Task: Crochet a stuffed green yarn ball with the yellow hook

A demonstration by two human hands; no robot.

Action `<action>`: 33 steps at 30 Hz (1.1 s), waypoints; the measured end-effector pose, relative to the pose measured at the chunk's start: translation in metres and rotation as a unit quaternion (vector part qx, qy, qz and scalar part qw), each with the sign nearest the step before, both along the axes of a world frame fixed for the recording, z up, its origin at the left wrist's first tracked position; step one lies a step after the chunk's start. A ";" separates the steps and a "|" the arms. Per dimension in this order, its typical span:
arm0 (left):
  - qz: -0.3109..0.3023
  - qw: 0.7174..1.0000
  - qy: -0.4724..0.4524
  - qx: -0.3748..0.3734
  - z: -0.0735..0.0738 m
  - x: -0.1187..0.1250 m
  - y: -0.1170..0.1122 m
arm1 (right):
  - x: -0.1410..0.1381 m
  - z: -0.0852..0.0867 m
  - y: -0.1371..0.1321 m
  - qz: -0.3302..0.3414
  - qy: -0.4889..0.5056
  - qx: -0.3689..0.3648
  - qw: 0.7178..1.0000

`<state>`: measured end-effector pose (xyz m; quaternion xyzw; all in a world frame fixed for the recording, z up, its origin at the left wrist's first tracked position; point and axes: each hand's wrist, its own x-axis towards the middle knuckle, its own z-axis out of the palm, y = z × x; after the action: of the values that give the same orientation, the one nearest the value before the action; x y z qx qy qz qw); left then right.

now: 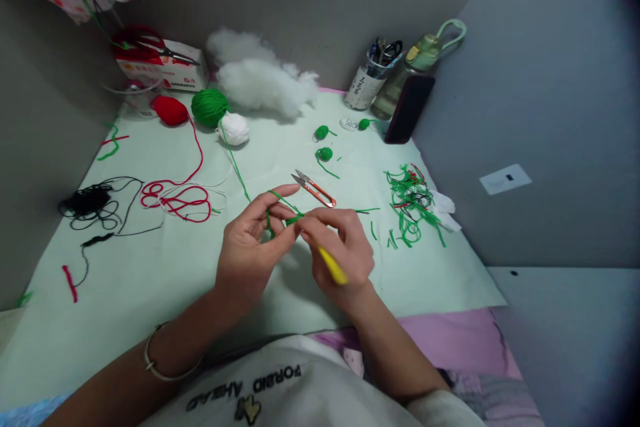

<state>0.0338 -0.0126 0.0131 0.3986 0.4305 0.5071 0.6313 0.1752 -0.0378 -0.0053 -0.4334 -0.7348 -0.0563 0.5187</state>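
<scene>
Here, mid-frame above the desk (165, 273), our left hand (247, 250) tilts palm inward, fingers half curled, pinching green yarn (294, 219); our right hand (345, 243) grips a yellow crochet hook (333, 267) (tip hidden).

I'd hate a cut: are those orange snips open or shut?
Open: the orange snips lie with their two blade tips visibly apart.

We see orange thread snips (314, 188) on the counter (150, 280), green offcuts (413, 203) heaped to their right. White stuffing (260, 80), a red yarn ball (170, 110) and a jar (365, 87) sit farther back.
</scene>
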 end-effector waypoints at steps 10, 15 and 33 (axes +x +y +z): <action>-0.150 0.965 -0.166 -0.139 0.004 -0.009 0.013 | 0.004 0.006 0.004 0.084 0.383 -0.205 0.897; -0.125 0.985 -0.098 -0.071 0.003 -0.003 0.008 | 0.000 0.006 0.006 0.090 0.371 -0.222 0.897; -0.155 0.978 -0.114 -0.075 0.000 -0.001 0.009 | 0.006 -0.003 0.009 0.148 0.464 -0.290 0.824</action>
<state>0.0327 -0.0035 0.0131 0.3513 0.3253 0.4110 0.7758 0.1807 -0.0286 -0.0081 -0.4247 -0.4450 0.4447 0.6510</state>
